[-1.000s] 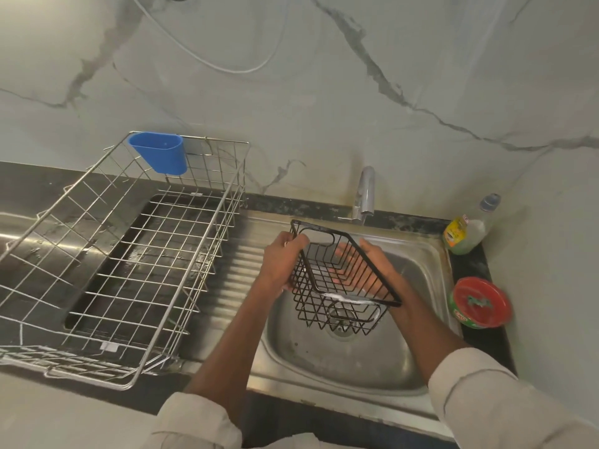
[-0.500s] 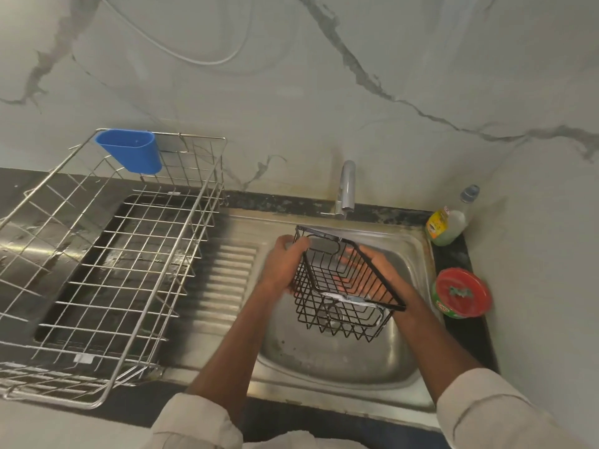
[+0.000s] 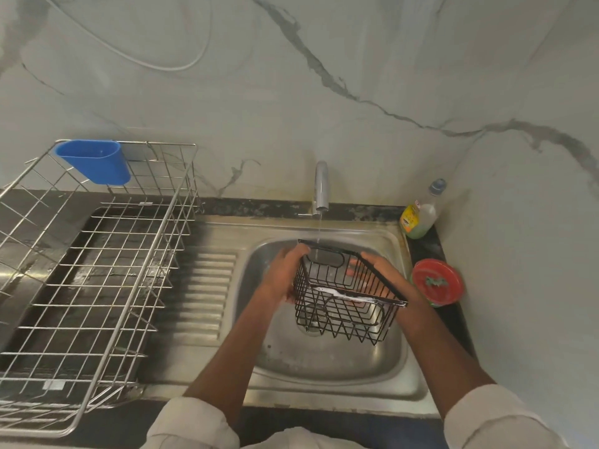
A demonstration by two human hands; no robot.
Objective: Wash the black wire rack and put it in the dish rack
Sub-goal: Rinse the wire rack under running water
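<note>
Hands hold black wire rack [image 3: 343, 296] over sink [image 3: 327, 358], tilted, under thin stream from tap [image 3: 321, 186]. Left hand [image 3: 285, 273] grips rack's left side, fingers curled round the rim; right hand [image 3: 385, 277] clamps right side w/ fingers reaching inside the wires. So rack sits btwn both grips. Dish rack [image 3: 97, 273] stands left of sink on the surface, blue cup [image 3: 94, 160] hooked on its back rim. Soap bottle [image 3: 419, 215] & red lid [image 3: 437, 281] right of sink.
</note>
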